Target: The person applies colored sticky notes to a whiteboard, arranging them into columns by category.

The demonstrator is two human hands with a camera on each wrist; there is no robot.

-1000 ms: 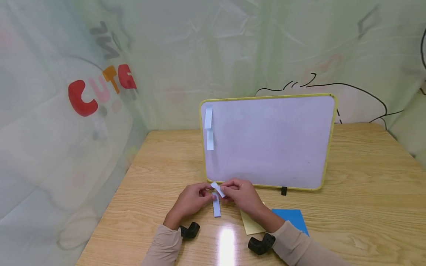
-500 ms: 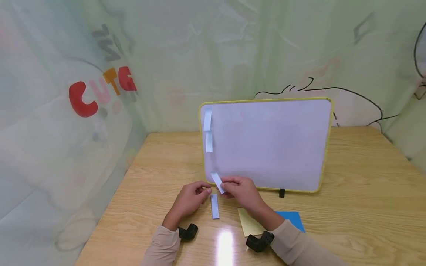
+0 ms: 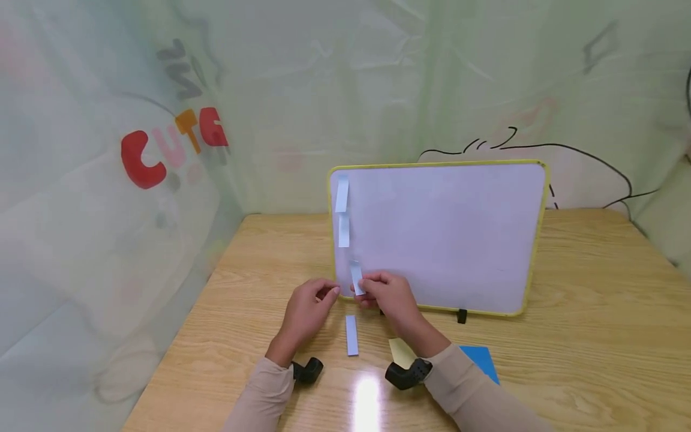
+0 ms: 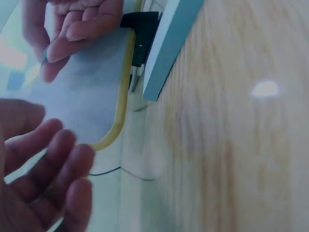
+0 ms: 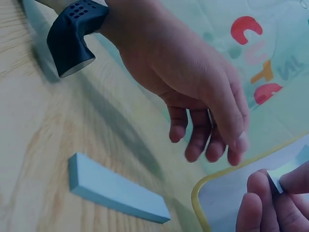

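Note:
My right hand (image 3: 396, 300) pinches a narrow light blue sticky note (image 3: 356, 276) between thumb and fingers, close in front of the lower left of a whiteboard (image 3: 442, 234). In the right wrist view the note (image 5: 276, 181) bends at the fingertips. Beside it, my left hand (image 3: 308, 309) hovers near the board's bottom left corner, fingers loosely curved around nothing. Below both hands, a thick pad of the same narrow notes (image 3: 352, 336) lies on the table. Two light blue notes, an upper one (image 3: 342, 195) and a lower one (image 3: 344, 231), stick to the board's left side.
The yellow-framed board stands on small black feet (image 3: 462, 316) on the wooden table (image 3: 270, 258). A yellow paper square (image 3: 400, 353) and a blue one (image 3: 482, 363) lie partly under the right forearm. A printed curtain (image 3: 291, 120) hangs behind and to the left.
The right hand has lifted the sticky note away from the pad and moved it up and forward to the board. The left hand has let go of the pad area and risen slightly.

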